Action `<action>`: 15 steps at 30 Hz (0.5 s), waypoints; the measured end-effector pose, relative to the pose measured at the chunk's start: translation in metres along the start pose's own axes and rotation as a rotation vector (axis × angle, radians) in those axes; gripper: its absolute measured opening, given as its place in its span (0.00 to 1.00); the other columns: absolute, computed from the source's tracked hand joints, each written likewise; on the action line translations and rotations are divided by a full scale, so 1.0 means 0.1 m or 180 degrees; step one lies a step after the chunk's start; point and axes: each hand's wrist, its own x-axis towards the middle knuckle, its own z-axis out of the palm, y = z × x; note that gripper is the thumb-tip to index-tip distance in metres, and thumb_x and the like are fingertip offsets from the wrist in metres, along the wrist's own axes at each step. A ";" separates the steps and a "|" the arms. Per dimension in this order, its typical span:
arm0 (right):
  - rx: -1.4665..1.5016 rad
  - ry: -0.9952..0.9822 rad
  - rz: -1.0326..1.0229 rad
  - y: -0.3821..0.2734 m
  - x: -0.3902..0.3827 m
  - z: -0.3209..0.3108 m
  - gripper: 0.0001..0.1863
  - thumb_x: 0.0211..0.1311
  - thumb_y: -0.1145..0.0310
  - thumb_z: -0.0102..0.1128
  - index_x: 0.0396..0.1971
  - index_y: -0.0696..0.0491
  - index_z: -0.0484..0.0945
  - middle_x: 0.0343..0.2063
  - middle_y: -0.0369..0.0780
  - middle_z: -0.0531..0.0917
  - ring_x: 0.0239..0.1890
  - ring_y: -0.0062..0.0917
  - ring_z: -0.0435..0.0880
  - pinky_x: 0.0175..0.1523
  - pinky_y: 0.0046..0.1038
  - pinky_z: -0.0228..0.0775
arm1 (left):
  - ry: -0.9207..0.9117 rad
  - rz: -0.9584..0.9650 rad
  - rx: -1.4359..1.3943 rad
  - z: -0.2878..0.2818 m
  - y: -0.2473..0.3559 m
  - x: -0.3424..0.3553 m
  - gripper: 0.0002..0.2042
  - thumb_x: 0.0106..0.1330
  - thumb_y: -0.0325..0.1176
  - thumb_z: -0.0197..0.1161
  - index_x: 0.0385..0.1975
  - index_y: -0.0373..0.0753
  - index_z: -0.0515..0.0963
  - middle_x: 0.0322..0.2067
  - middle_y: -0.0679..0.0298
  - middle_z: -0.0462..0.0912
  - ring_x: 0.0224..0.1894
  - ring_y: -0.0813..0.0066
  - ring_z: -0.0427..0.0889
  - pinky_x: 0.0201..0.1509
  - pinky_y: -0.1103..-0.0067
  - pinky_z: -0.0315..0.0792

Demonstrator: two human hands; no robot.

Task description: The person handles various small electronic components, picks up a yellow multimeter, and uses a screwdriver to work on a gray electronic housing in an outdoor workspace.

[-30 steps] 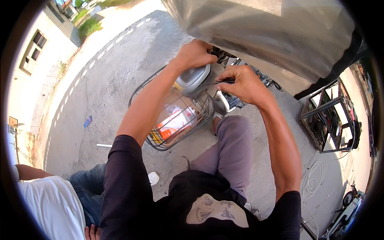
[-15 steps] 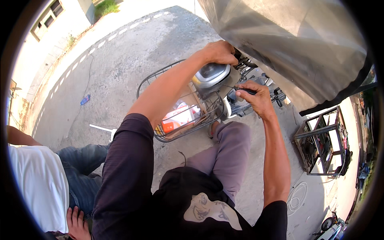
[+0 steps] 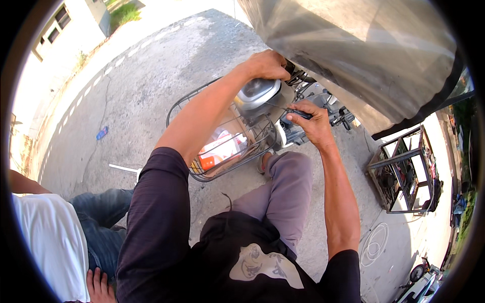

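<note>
My right hand (image 3: 312, 121) is closed round the dark handle of a screwdriver (image 3: 299, 113). Its thin shaft points left to the lower edge of a motorbike's headlight (image 3: 257, 91). My left hand (image 3: 268, 65) is curled over the top of the headlight, beside the dark handlebar parts. Its fingertips are hidden, so what they grip cannot be made out. Below the headlight sits a wire front basket (image 3: 218, 178), partly covered by my left forearm. In it lie a white and orange package (image 3: 220, 154) and some cardboard.
A large translucent cover (image 3: 364, 60) hangs over the bike at upper right. A metal-framed rack (image 3: 404, 171) full of parts stands right, with a coiled pale hose (image 3: 375, 245) near it. Another person in a white shirt (image 3: 48, 242) is close at lower left.
The view has shifted slightly, so most of the scene sits a little further left. Both hands keep their places at the headlight, with the screwdriver still in my right hand.
</note>
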 end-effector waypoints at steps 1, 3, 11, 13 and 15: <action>-0.0047 0.0000 -0.0055 0.00 0.00 0.00 0.17 0.61 0.74 0.82 0.50 0.58 0.93 0.40 0.38 0.89 0.45 0.22 0.85 0.54 0.26 0.77 | 0.0032 0.0018 0.0014 0.01 -0.01 0.01 0.22 0.49 0.52 0.68 0.36 0.42 0.91 0.39 0.53 0.93 0.45 0.53 0.90 0.51 0.65 0.81; -0.0181 -0.0010 -0.0163 0.00 -0.01 0.01 0.17 0.62 0.73 0.82 0.50 0.58 0.92 0.39 0.38 0.89 0.44 0.23 0.86 0.54 0.27 0.77 | 0.0049 0.0037 -0.0023 0.03 -0.03 0.02 0.22 0.49 0.53 0.68 0.35 0.41 0.91 0.39 0.53 0.92 0.45 0.52 0.90 0.50 0.64 0.81; -0.1067 0.0109 -0.0352 -0.20 -0.08 0.10 0.15 0.64 0.69 0.78 0.50 0.56 0.92 0.40 0.41 0.90 0.42 0.33 0.89 0.50 0.30 0.79 | 0.0411 0.0343 -0.0322 0.11 -0.04 -0.04 0.19 0.55 0.43 0.68 0.29 0.30 0.75 0.21 0.55 0.74 0.28 0.56 0.72 0.38 0.60 0.70; -0.1259 0.0209 -0.0500 -0.25 -0.13 0.11 0.14 0.64 0.69 0.77 0.49 0.56 0.92 0.40 0.41 0.90 0.41 0.37 0.90 0.49 0.33 0.79 | 0.0411 0.0233 -0.0187 0.09 0.04 -0.07 0.20 0.56 0.45 0.68 0.29 0.31 0.76 0.23 0.52 0.78 0.30 0.52 0.77 0.40 0.59 0.73; -0.1550 0.0239 -0.0533 -0.36 -0.18 0.11 0.13 0.65 0.69 0.75 0.48 0.55 0.92 0.39 0.41 0.90 0.41 0.40 0.90 0.48 0.36 0.79 | 0.0465 0.0218 0.0024 0.09 0.10 -0.11 0.20 0.58 0.46 0.67 0.29 0.31 0.77 0.25 0.51 0.82 0.31 0.48 0.80 0.42 0.57 0.75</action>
